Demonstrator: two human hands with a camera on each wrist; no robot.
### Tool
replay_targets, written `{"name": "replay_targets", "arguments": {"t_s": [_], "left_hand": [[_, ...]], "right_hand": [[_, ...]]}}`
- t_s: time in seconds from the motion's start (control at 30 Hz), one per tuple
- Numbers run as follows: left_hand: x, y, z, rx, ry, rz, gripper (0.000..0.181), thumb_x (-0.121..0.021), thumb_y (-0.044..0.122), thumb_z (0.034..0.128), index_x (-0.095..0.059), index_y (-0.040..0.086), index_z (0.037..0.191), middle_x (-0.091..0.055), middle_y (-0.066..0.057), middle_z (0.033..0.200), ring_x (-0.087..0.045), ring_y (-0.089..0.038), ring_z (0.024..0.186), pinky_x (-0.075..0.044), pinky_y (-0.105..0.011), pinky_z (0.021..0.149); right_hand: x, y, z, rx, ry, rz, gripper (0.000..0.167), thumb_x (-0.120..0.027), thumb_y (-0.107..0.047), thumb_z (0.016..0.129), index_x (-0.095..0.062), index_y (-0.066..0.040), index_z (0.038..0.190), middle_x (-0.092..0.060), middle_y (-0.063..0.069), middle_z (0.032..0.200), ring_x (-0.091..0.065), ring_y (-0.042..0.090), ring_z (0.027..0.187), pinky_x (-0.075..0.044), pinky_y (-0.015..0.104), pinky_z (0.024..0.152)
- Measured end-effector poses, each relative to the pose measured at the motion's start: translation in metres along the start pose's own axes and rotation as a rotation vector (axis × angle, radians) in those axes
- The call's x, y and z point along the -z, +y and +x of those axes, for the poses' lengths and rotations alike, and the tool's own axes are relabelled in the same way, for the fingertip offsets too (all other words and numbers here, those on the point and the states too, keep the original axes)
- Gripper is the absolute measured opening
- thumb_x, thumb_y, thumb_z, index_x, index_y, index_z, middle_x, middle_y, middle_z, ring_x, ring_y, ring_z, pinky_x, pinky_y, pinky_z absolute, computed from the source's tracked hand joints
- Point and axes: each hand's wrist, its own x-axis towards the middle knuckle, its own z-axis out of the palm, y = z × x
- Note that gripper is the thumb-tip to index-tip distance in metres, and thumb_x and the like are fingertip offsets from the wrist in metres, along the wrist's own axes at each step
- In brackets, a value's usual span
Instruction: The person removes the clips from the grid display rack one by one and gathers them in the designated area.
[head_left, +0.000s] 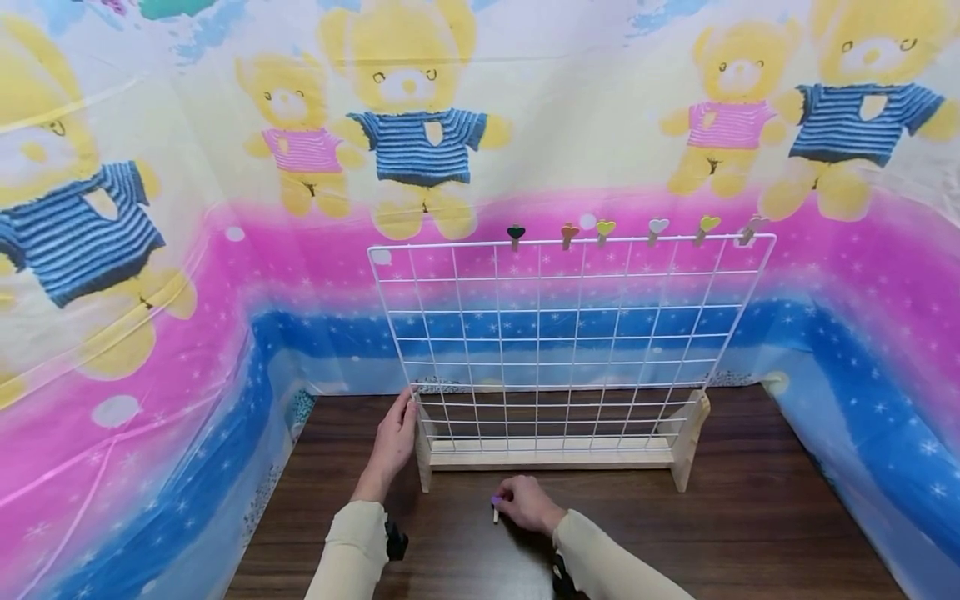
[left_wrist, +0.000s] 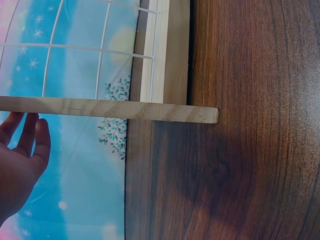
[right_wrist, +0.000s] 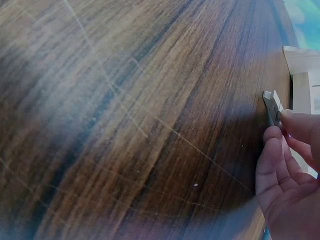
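My right hand (head_left: 527, 502) pinches a small wooden clothespin (head_left: 495, 514) with a purple heart on it, low over the table in front of the stand. In the right wrist view the pin's legs (right_wrist: 272, 105) stick out past the thumb and fingers of the right hand (right_wrist: 290, 172). The fingertips of my left hand (head_left: 393, 437) touch the left wooden upright (head_left: 423, 446) of a white wire grid (head_left: 555, 337). From the left wrist, the left hand (left_wrist: 22, 157) shows its fingers against the upright's outer side (left_wrist: 165, 111).
Several heart clothespins sit along the grid's top wire, among them a dark green one (head_left: 516, 234) and an orange one (head_left: 570, 234). A wooden crossbar (head_left: 551, 458) joins the uprights. The brown table (head_left: 757, 533) meets a bear-printed cloth (head_left: 570, 108) behind and at both sides.
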Motion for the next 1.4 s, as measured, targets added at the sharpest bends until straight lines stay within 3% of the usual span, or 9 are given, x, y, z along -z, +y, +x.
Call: {"name": "replay_targets", "arguments": {"t_s": [0.43, 1.03, 1.27, 1.4], "left_hand": [[-0.001, -0.002, 0.000, -0.006, -0.001, -0.005, 0.044, -0.035, 0.037, 0.1034, -0.039, 0.020, 0.144, -0.039, -0.015, 0.145, -0.037, -0.032, 0.130, -0.032, -0.055, 0.101], [-0.001, -0.002, 0.000, 0.000, -0.002, -0.007, 0.044, -0.035, 0.036, 0.1034, -0.039, 0.021, 0.144, -0.039, -0.014, 0.145, -0.038, -0.032, 0.130, -0.033, -0.054, 0.100], [-0.001, -0.002, 0.000, -0.014, 0.006, -0.003, 0.043, -0.036, 0.035, 0.1033, -0.041, 0.021, 0.143, -0.040, -0.014, 0.144, -0.038, -0.031, 0.130, -0.033, -0.054, 0.101], [0.000, -0.001, 0.000, -0.021, 0.003, -0.004, 0.043, -0.036, 0.034, 0.1035, -0.041, 0.019, 0.143, -0.040, -0.015, 0.144, -0.038, -0.031, 0.130, -0.032, -0.053, 0.101]], "right_hand": [[-0.001, 0.003, 0.003, 0.000, 0.009, -0.011, 0.008, -0.067, -0.011, 0.088, -0.071, -0.004, 0.088, -0.065, -0.004, 0.075, -0.054, 0.003, 0.067, -0.045, 0.022, 0.063], [0.003, 0.005, 0.003, -0.012, -0.035, 0.003, 0.015, -0.066, -0.017, 0.089, -0.071, -0.005, 0.096, -0.062, -0.006, 0.077, -0.053, 0.003, 0.066, -0.045, 0.023, 0.061], [0.024, 0.003, 0.002, 0.115, -0.010, 0.010, 0.018, -0.067, -0.016, 0.088, -0.067, 0.000, 0.097, -0.059, -0.010, 0.073, -0.052, 0.002, 0.065, -0.045, 0.023, 0.060], [0.042, -0.007, 0.006, 0.098, -0.046, -0.057, 0.017, -0.065, -0.014, 0.089, -0.068, -0.002, 0.100, -0.061, -0.010, 0.079, -0.055, 0.003, 0.072, -0.047, 0.024, 0.066]]}}
